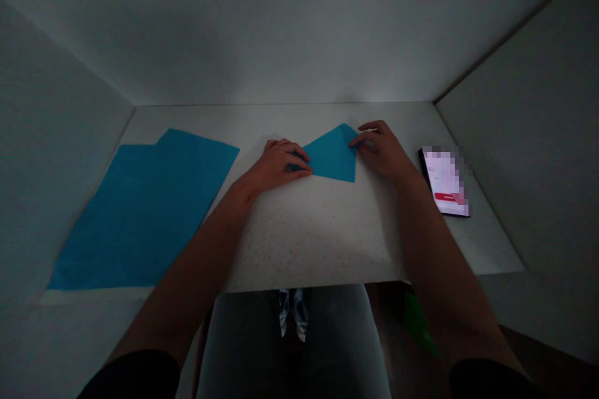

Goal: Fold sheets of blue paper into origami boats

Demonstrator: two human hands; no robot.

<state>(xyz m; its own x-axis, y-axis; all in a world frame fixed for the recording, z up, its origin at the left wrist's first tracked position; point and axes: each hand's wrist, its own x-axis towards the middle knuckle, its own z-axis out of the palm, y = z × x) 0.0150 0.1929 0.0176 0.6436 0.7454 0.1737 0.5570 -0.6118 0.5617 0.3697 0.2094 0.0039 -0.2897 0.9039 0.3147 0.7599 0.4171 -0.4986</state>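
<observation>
A small piece of blue paper (332,156), angular and seemingly folded, lies flat on the white table between my hands. My left hand (283,165) covers its left end, thumb and fingers closing around that narrow part, with a bit of blue showing in the gap between them. At the upper right edge of the paper is my right hand (379,146), its fingers apart and the fingertips touching the edge; its thumb is mostly hidden. To the left of my left forearm lies a much larger blue sheet (145,212) with a notch at its top left.
A phone (447,184) with a lit, partly blurred screen lies right of my right forearm. White walls (285,43) enclose the white tabletop (304,243) at the back and both sides. Beneath the front edge, my legs (248,349) and a green object (418,318) show.
</observation>
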